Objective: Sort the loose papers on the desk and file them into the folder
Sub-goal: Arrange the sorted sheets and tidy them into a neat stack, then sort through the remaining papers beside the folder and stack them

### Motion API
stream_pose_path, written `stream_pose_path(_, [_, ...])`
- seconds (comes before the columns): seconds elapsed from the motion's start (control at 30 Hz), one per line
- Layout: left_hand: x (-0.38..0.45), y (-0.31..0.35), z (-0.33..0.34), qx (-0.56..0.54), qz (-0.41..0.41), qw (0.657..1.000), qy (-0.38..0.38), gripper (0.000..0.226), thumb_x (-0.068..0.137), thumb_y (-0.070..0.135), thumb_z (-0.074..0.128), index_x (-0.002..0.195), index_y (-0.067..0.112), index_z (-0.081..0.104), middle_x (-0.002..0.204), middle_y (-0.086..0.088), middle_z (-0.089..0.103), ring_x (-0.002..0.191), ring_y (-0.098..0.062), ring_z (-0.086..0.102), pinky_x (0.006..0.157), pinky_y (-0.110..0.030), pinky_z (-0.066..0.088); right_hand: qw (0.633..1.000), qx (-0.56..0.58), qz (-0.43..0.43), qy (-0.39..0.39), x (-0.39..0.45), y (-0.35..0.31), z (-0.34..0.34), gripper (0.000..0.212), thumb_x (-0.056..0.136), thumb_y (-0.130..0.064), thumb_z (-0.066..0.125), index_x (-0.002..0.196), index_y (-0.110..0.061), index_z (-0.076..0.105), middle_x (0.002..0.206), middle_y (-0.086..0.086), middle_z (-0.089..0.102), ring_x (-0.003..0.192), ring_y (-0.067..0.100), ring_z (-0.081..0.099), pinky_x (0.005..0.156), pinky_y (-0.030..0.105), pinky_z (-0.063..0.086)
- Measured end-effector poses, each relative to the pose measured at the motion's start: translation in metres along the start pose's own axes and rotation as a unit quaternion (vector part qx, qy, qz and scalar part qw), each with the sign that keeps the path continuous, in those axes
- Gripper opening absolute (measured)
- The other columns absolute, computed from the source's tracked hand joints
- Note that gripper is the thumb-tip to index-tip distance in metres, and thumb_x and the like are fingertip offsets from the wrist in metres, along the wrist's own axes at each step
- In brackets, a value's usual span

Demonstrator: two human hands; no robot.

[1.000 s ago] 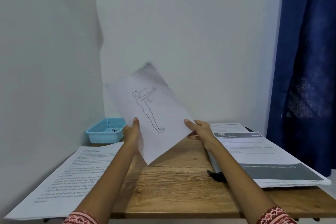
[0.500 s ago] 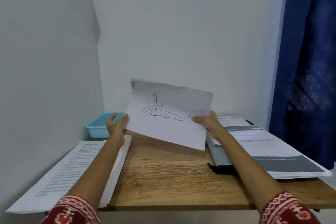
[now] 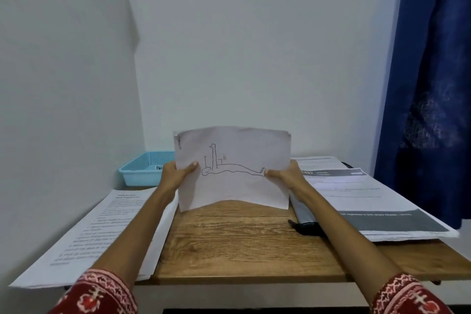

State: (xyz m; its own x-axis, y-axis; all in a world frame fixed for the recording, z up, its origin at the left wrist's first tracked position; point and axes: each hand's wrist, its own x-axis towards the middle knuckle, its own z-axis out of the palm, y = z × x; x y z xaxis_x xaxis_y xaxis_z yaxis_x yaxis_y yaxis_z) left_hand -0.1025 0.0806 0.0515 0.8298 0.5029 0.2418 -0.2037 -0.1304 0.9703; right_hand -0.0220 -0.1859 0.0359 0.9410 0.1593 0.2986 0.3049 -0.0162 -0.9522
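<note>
A white sheet with a line drawing of a human figure is held sideways above the middle of the wooden desk. My left hand pinches its left edge, thumb on the front. My right hand pinches its right edge. A stack of text pages lies on the desk's left side. On the right lies a pile of printed papers with grey bands, resting on a grey folder whose left edge shows.
A light blue plastic basket stands at the back left by the wall. White walls close the left and back. A dark blue curtain hangs at the right. Both paper piles overhang the desk's edges.
The sheet has turned from a slanted, upright pose to lying sideways and level, and has come lower toward the desk. Both hands kept hold of it.
</note>
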Motion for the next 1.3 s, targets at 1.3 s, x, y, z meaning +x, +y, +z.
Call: stream_pose_path(1.3, [0.081,-0.080,0.058,0.579,0.054,0.812,-0.048,0.035,0.092,0.006,0.043,0.126,0.007,0.050,0.129,-0.013,0.047,0.121,-0.028,0.044,0.101,-0.033,0.039,0.948,-0.281,0.142,0.040,0.065,0.051,0.093,0.010,0.082,-0.003,0.054,0.085,-0.009,0.046,0.088,0.005,0.051,0.080,0.021,0.049,0.051,0.023,0.030])
